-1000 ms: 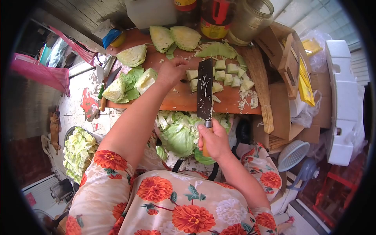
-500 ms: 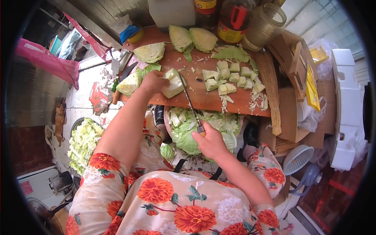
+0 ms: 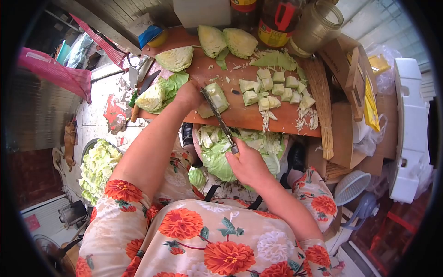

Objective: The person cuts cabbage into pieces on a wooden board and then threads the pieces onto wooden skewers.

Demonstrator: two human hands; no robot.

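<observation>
My right hand (image 3: 243,159) is wrapped round the handle of a long knife (image 3: 216,110), whose blade points up and left over the wooden board (image 3: 240,121). Beneath and beside the blade lies a pale piece of cabbage (image 3: 217,98). My left hand (image 3: 188,96) is at the left side of this piece, fingers bent and partly hidden behind the blade. Cut cabbage chunks (image 3: 278,89) lie to the right. Cabbage wedges (image 3: 174,58) rest along the back and left of the board, one beside loose green leaves (image 3: 174,84).
Below the board's front edge is a container of cabbage leaves (image 3: 221,159). A bowl of chopped cabbage (image 3: 99,168) stands at left. Behind the board are bottles (image 3: 276,23) and a glass jar (image 3: 318,27). A second knife (image 3: 150,82) lies left; a straw brush (image 3: 320,101) lies right.
The knife blade has shifted left and now crosses the cabbage piece near my left hand. The left hand has moved slightly right, and the piece lies lower against the board.
</observation>
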